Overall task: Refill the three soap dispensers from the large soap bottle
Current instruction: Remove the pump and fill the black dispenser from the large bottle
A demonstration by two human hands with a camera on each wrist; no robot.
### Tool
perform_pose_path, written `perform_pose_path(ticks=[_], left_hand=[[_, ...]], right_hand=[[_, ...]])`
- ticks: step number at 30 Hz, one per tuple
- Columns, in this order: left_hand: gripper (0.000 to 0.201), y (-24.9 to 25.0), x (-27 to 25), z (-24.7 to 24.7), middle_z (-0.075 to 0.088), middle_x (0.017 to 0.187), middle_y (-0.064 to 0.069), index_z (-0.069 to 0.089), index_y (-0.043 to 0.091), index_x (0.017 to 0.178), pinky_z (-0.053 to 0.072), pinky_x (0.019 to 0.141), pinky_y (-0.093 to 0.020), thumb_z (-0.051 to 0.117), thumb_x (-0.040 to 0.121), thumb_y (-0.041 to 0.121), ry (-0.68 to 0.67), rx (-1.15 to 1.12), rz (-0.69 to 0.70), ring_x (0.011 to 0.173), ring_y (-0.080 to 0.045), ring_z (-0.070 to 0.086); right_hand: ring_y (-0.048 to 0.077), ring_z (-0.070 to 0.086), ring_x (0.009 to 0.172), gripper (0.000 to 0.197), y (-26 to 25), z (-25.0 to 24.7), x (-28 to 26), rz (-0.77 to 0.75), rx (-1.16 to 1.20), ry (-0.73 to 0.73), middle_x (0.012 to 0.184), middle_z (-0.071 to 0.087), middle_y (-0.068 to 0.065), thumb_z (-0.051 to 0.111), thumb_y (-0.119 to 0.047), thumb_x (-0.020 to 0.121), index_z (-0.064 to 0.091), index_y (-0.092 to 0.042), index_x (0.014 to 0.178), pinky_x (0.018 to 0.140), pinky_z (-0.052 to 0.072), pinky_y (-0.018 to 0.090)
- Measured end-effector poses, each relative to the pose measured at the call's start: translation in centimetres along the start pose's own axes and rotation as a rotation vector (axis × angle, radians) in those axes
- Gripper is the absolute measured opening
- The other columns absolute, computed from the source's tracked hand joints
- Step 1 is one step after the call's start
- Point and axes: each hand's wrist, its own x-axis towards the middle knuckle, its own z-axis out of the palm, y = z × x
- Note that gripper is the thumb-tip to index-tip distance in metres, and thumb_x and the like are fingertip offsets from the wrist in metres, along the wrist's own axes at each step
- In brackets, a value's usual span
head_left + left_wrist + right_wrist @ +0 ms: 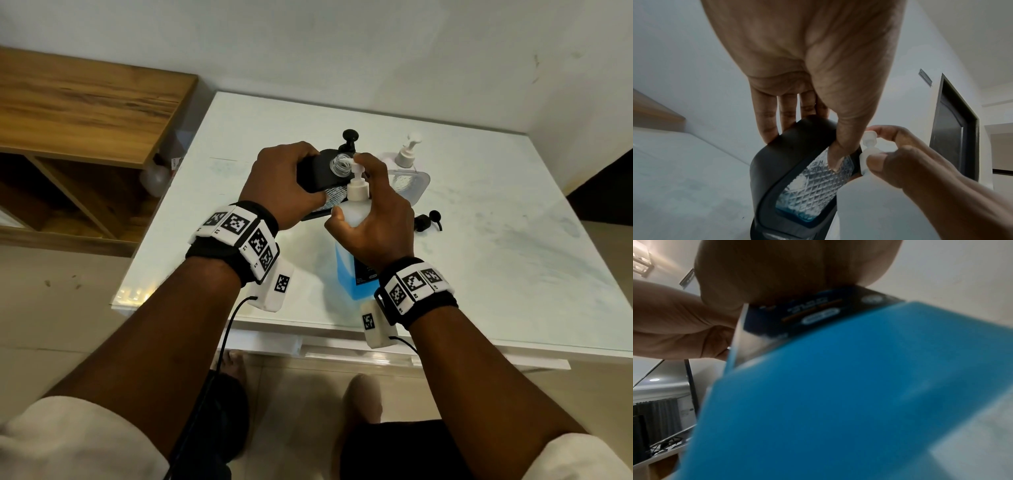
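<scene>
Over table, right hand grips bottle.

A white table is standing against a plain pale wall, which is filling the view from ten to two o'clock. A wooden shelf unit is sitting at nine o'clock, beside the table. Beige floor tiles are showing from six to eight o'clock. A dark-framed doorway is appearing at three o'clock in the left wrist view.
</scene>
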Motion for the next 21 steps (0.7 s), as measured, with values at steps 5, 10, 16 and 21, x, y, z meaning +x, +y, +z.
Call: perform_pose_path(ticks=[5,10,16,21], left_hand=[[0.041,-0.15,-0.1,-0.01,0.071,0.09,0.005,0.071,0.021,0.102,0.058,0.078,-0.037,0.084,0.065,0.031,-0.012,0.0,-0.002,0.082,-0.016,0.065],[0.042,-0.08,-0.09,0.11,0.071,0.09,0.005,0.07,0.021,0.102,0.057,0.078,-0.038,0.084,0.064,0.033,-0.012,0.005,-0.002,0.083,-0.017,0.065],[0.04,0.03,0.05,0.16,0.07,0.09,0.005,0.07,0.021,0.101,0.058,0.079,-0.037,0.083,0.065,0.031,-0.016,-0.007,-0.005,0.082,-0.015,0.064],[0.041,-0.24,0.09,0.15,0.071,0.089,0.005,0.07,0.021,0.101,0.058,0.078,-0.037,0.084,0.064,0.034,-0.017,-0.011,-0.013,0.083,-0.016,0.065]], right_hand=[[0.011,0.06,0.068,0.06,-0.03,0.15,0.28,-0.03,0.012,0.014,0.091,0.067,-0.014,0.065,-0.046,0.076,0.05,-0.025,0.13,0.064,0.051,0.028],[0.017,0.065,0.074,0.06,0.04,0.14,0.05,-0.033,0.023,0.029,0.095,0.071,-0.009,0.064,-0.048,0.076,0.051,-0.027,0.131,0.068,0.056,0.035],[0.019,0.064,0.073,0.068,0.12,0.0,0.02,-0.02,0.022,0.012,0.1,0.07,-0.011,0.066,-0.041,0.076,0.049,-0.026,0.14,0.07,0.058,0.038],[0.018,0.065,0.072,0.058,-0.06,0.33,0.32,-0.039,0.026,0.015,0.092,0.072,-0.008,0.064,-0.047,0.078,0.05,-0.025,0.13,0.066,0.056,0.037]])
